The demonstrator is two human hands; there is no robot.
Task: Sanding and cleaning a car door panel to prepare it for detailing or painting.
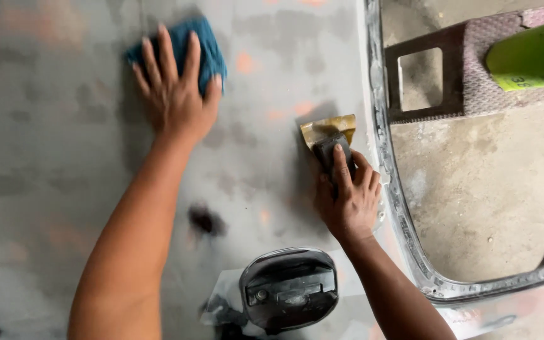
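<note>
A person's left hand [174, 88] lies flat, fingers spread, pressing a blue cloth [187, 47] against a sanded grey car body panel [51, 157]. The right hand [347, 198] is closed around a dark sanding block [334, 151] wrapped in tan sandpaper [327, 128], just beside the panel's window-opening edge [382, 145]. Broad bare panel lies between the hands; a fuel-filler recess [289, 288] sits near the lower edge.
</note>
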